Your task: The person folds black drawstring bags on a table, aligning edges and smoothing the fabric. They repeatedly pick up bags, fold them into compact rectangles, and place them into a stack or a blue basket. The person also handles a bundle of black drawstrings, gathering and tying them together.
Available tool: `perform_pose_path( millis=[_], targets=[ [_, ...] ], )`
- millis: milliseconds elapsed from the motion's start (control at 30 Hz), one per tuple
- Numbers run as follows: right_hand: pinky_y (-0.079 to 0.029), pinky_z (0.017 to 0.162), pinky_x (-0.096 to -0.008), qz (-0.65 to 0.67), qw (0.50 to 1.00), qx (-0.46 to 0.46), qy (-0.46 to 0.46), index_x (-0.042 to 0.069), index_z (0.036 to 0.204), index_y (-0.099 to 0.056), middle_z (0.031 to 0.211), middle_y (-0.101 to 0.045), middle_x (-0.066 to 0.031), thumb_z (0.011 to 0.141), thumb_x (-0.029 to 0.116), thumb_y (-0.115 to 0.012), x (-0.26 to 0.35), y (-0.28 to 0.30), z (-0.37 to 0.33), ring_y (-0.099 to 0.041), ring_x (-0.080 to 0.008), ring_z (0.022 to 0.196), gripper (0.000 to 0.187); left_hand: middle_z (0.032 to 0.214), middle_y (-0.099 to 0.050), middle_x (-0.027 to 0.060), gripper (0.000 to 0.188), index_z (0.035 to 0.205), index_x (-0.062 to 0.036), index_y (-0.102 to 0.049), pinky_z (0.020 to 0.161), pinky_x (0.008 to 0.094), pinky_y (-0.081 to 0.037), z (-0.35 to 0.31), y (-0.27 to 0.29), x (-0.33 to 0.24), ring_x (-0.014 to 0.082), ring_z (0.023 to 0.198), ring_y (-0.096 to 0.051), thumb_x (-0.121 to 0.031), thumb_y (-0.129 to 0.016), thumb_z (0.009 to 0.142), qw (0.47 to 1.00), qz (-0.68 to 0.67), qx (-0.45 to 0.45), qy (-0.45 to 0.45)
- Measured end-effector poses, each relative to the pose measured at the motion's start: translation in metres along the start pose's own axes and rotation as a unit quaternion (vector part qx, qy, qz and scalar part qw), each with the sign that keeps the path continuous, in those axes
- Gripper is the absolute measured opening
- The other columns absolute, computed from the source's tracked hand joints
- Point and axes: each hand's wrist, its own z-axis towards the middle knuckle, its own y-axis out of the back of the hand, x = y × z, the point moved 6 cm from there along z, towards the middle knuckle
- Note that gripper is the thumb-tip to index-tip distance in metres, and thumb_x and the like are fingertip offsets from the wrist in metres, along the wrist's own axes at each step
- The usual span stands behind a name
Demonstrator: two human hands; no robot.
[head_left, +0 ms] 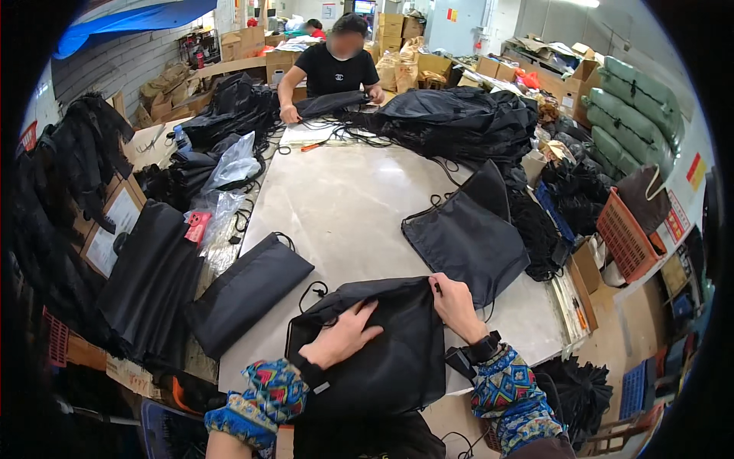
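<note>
1. Hands: two. The left hand lies on the front of a black fabric drawstring bag, thumb apart from the index finger; remaining fingers partly hidden, spread cannot be told. The right hand pinches its upper right corner between thumb and fingers.
2. Bag position: near edge of the table, centred before the wearer.
3. Other bags on the bare tabletop: one flat, folded black fabric bag to the left; a black bag with corded top to the right, possibly two overlapping. Heaps beyond: not countable.
4. Other counts: one co-worker, both hands on black cloth; three green wrapped bales visible; one orange-red plastic basket.
5. Labels: white printed sheet on a carton, left; red-and-yellow sign, right; white emblem on the co-worker's black shirt. Wording not transcribed.
6. Surface: smooth, pale grey table, glare toward the far half.
7. Room: white block wall, blue tarpaulin, stacked brown cartons behind.
</note>
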Motion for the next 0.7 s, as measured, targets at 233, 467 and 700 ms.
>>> perform_pose_path(
  millis=[233, 467, 700],
  targets=[
    [-0.045, 0.057, -0.0445, 0.082, 0.997, 0.003, -0.013, 0.0, 0.093, -0.061, 0.069, -0.059, -0.0233, 0.092, 0.013, -0.057, -0.01, -0.005, 0.007, -0.06, -0.0409, 0.067, 0.013, 0.119, -0.052, 0.0133, 0.05, 0.117, -0.0051, -0.052, 0.091, 0.0432, -0.035, -0.036, 0.087, -0.02, 0.0319, 0.105, -0.05, -0.014, -0.073, 0.073, 0.923, 0.216, -0.315, 0.045],
    [-0.045, 0.058, -0.0435, 0.07, 0.997, 0.014, -0.012, 0.001, 0.093, -0.061, 0.072, -0.06, -0.0232, 0.093, 0.014, -0.057, 0.001, 0.001, 0.009, -0.061, -0.0402, 0.069, 0.014, 0.09, -0.065, 0.0128, 0.02, 0.097, -0.0009, -0.067, 0.081, 0.037, -0.046, -0.022, 0.084, 0.026, 0.0278, 0.088, -0.06, -0.011, -0.07, 0.08, 0.962, -0.022, -0.269, 0.049],
    [-0.046, 0.059, -0.0424, 0.088, 0.996, 0.018, 0.002, 0.001, 0.095, -0.062, 0.074, -0.062, -0.023, 0.093, 0.014, -0.057, 0.005, 0.004, 0.008, -0.062, -0.04, 0.071, 0.014, 0.089, -0.065, 0.013, 0.026, 0.105, 0.0016, -0.065, 0.069, 0.0305, -0.049, -0.018, 0.084, 0.023, 0.0249, 0.077, -0.063, -0.007, -0.07, 0.081, 0.968, 0.022, -0.251, 0.003]
  ],
)
